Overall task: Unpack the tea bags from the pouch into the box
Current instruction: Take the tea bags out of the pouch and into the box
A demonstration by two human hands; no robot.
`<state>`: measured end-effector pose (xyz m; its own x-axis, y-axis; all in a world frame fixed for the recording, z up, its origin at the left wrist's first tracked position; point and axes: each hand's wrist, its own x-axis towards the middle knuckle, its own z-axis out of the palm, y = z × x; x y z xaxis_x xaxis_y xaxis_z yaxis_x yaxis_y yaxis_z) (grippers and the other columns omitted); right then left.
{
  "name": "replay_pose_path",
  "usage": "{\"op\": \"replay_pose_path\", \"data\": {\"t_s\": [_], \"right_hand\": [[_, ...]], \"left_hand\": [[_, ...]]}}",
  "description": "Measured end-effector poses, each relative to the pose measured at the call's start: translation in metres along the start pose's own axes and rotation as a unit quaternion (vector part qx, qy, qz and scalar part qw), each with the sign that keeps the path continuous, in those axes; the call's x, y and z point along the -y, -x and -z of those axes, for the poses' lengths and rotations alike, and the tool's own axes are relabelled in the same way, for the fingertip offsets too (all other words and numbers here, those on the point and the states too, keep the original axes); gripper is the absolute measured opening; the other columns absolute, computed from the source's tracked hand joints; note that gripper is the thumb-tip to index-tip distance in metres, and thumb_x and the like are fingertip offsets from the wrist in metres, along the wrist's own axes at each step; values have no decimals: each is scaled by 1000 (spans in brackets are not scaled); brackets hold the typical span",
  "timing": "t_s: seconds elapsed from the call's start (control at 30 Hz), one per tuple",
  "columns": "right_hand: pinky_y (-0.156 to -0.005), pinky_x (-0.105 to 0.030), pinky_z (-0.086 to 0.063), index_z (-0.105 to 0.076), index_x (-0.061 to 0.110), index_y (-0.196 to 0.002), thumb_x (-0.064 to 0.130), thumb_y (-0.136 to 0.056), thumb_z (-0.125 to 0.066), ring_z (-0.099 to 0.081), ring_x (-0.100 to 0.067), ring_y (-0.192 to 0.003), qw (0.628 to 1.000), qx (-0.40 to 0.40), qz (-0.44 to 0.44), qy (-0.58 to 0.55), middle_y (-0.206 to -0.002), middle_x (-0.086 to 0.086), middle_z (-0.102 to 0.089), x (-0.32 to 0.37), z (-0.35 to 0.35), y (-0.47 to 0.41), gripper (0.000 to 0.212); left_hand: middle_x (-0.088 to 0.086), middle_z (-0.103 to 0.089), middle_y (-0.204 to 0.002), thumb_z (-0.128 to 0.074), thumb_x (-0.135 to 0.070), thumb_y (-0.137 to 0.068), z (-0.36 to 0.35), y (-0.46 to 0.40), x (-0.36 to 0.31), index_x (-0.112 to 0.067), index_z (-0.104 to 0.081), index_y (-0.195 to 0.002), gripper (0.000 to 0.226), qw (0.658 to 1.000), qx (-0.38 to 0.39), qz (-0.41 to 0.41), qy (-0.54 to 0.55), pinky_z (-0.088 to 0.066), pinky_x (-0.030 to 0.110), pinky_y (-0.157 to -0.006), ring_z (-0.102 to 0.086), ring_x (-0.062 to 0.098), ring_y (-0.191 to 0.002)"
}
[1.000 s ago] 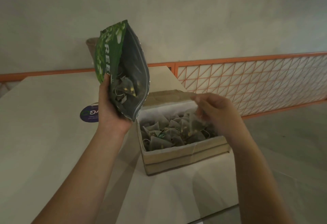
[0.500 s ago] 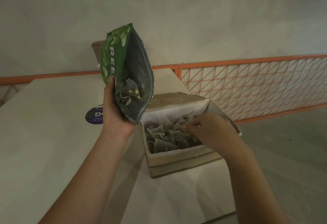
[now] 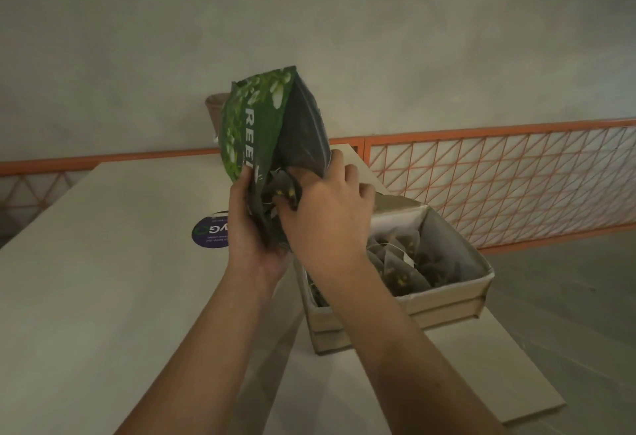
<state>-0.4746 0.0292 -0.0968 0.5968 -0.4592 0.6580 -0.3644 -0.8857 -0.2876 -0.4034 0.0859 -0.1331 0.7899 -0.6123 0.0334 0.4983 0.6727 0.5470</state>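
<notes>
We see two bare forearms reaching up from the bottom of the view over a pale table (image 3: 103, 280). The left hand (image 3: 253, 228) is raised with its palm turned toward the centre, its fingers and thumb wrapped around the lower edge of a green pouch (image 3: 261, 132), which it holds upright and tilted, mouth facing right and downward. The right hand (image 3: 327, 211) crosses in front of it, wrist bent, knuckles toward us, its fingertips tucked into the open mouth of the pouch. A dark tea bag (image 3: 287, 187) shows at the mouth just beside the thumb, but we cannot tell whether the fingers have closed on it. Below and to the right of the hands, an open cardboard box (image 3: 447, 304) stands on the table, lined in white and part filled with pyramid tea bags (image 3: 409, 266). A round purple sticker (image 3: 210, 233) lies on the table behind the left hand. An orange mesh railing (image 3: 499, 187) runs along the far edge.
</notes>
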Motion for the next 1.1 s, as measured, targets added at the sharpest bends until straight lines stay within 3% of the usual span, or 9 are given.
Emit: {"op": "replay_pose_path", "data": {"t_s": [0.17, 0.33, 0.47, 0.63, 0.7, 0.8, 0.93, 1.0, 1.1], "right_hand": [[-79, -43, -42, -75, 29, -81, 40, -77, -72, -52, -26, -94, 997, -64, -31, 25, -101, -2, -56, 4, -17, 1, 13], [-81, -35, -42, -73, 26, -84, 34, -80, -73, -56, -21, -97, 977, -130, -9, -171, -102, 0, -61, -13, -3, 0, 9], [-82, -26, -50, -69, 22, -88, 32, -86, -72, -59, -6, -97, 909, -105, -61, -399, -100, 10, -65, -30, 29, -3, 10], [-78, -39, -59, -61, 9, -94, 21, -93, -65, -70, -23, -89, 809, -59, -131, -569, -93, -6, -72, -59, 42, 7, 13], [-78, -42, -59, -60, 10, -95, 19, -91, -66, -70, -25, -88, 843, 9, -138, -520, -93, -8, -71, -77, 31, 10, 11], [-75, -27, -58, -64, 23, -89, 26, -86, -72, -68, -12, -84, 918, 178, -110, -336, -88, 7, -68, -94, 16, 16, 9], [-72, -14, -49, -67, 32, -87, 33, -87, -69, -60, 3, -78, 939, 234, -40, -249, -84, 17, -65, -91, 7, 29, 2], [-71, -17, -45, -72, 34, -89, 40, -89, -64, -58, 3, -70, 938, 299, 9, -174, -78, 17, -64, -92, 3, 33, 10], [-69, -21, -41, -68, 37, -71, 47, -91, -58, -53, 2, -56, 924, 352, 27, -146, -61, 14, -60, -92, 1, 33, 25]], "left_hand": [[11, -57, -144, -52, -52, -95, -4, 4, 1, -14, -58, -141, 60, 1000, -14, -2, 10, -43, 38, -113, -54, 26, -134], [12, -63, -136, -46, -53, -99, -9, 6, -5, -14, -62, -137, 57, 1000, -4, -4, 13, -59, 34, -90, -63, 27, -119], [12, -63, -135, -49, -50, -98, -11, 0, -11, -16, -58, -140, 55, 999, -10, -15, 31, -60, 31, -75, -67, 25, -104], [6, -63, -130, -51, -50, -97, 0, -6, -14, -20, -52, -146, 57, 999, -3, -7, 49, -59, 33, -86, -66, 24, -108], [5, -64, -129, -53, -51, -96, 3, -6, -14, -20, -55, -144, 57, 998, -1, 2, 57, -58, 33, -89, -66, 24, -111], [4, -62, -136, -57, -51, -94, 4, -5, -14, -20, -56, -143, 57, 998, -4, 6, 62, -56, 33, -94, -63, 24, -118], [4, -67, -125, -57, -51, -94, 1, -4, -13, -20, -58, -141, 56, 998, -7, 0, 60, -59, 33, -89, -67, 24, -109], [5, -69, -122, -58, -50, -93, 1, -3, -14, -20, -61, -138, 54, 998, -7, -2, 57, -60, 33, -87, -68, 24, -105], [5, -68, -123, -57, -51, -93, 3, -1, -15, -20, -61, -137, 54, 999, -6, 0, 43, -55, 34, -98, -67, 24, -108]]}}
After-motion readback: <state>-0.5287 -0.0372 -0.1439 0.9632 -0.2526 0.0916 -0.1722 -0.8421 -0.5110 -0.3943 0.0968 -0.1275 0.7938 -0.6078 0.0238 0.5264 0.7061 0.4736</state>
